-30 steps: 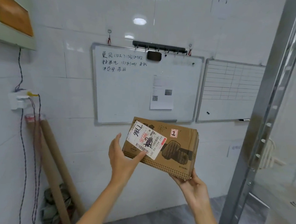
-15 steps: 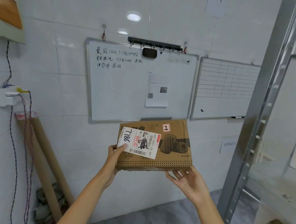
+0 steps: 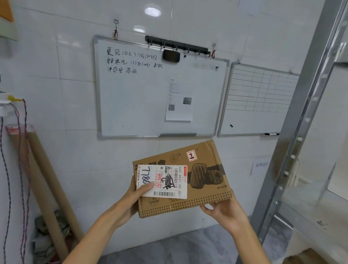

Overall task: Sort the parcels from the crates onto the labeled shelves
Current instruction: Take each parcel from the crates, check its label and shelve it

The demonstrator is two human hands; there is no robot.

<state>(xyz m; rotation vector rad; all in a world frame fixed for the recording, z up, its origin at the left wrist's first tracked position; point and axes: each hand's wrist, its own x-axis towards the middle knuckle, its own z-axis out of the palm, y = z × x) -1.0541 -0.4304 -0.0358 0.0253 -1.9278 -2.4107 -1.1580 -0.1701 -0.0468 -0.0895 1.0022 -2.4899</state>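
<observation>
Cardboard parcel (image 3: 203,195) between raised hands, left (image 3: 132,199) and right (image 3: 223,212)

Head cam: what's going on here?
A person holds a cardboard parcel up with both hands in front of a tiled wall with a whiteboard. The left hand grips its left edge, thumb on the white shipping label, which faces the camera. The right hand holds the lower right corner. The parcel is not yet on the metal shelf rack at right.
</observation>
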